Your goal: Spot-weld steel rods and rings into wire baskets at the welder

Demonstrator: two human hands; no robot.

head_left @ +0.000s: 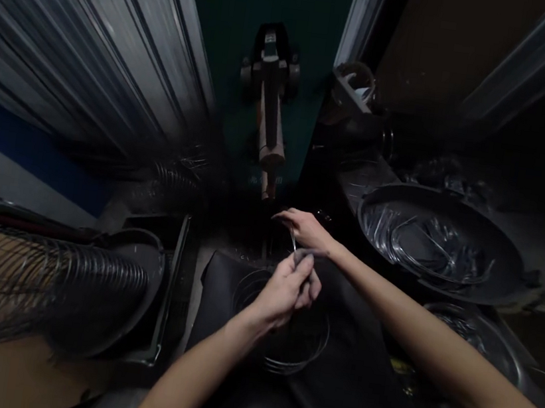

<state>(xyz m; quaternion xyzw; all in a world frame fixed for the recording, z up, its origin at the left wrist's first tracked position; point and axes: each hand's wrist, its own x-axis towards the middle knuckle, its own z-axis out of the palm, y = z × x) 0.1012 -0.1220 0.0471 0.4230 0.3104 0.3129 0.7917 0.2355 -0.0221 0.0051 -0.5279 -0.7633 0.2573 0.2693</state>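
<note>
My left hand (288, 290) is closed around a thin metal wire, over my lap. Just beyond it, my right hand (304, 228) reaches forward with its fingers bent together near the wire's upper part; what its fingertips hold is too dark to make out. Several thin wire rings (294, 367) hang below my left hand against the dark apron (221, 291). In front of both hands stands a green machine (214, 36), with a copper-coloured electrode arm (272, 154) pointing down toward my right fingertips.
On the right are a wide black basin (506, 261) of bent metal wires and a second bowl (513, 359) below it. A long coil of wire rings (51, 282) lies at the left, partly in a round black container (154, 282). Corrugated metal (99, 27) stands behind.
</note>
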